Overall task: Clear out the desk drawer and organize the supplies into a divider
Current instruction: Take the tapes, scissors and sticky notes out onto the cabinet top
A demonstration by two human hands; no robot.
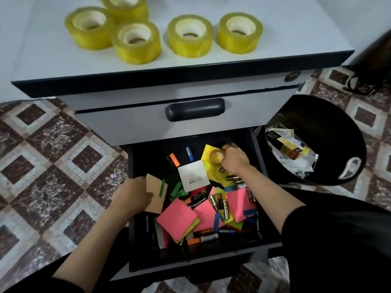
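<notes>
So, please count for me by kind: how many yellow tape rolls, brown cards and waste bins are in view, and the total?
yellow tape roll: 6, with five on the cabinet top at, and one gripped by the right hand in the drawer
brown card: 1, held by the left hand
black waste bin: 1
Total: 8

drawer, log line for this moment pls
left hand: holds card | right hand: grips tape roll | drawer: open | desktop: five rolls
</notes>
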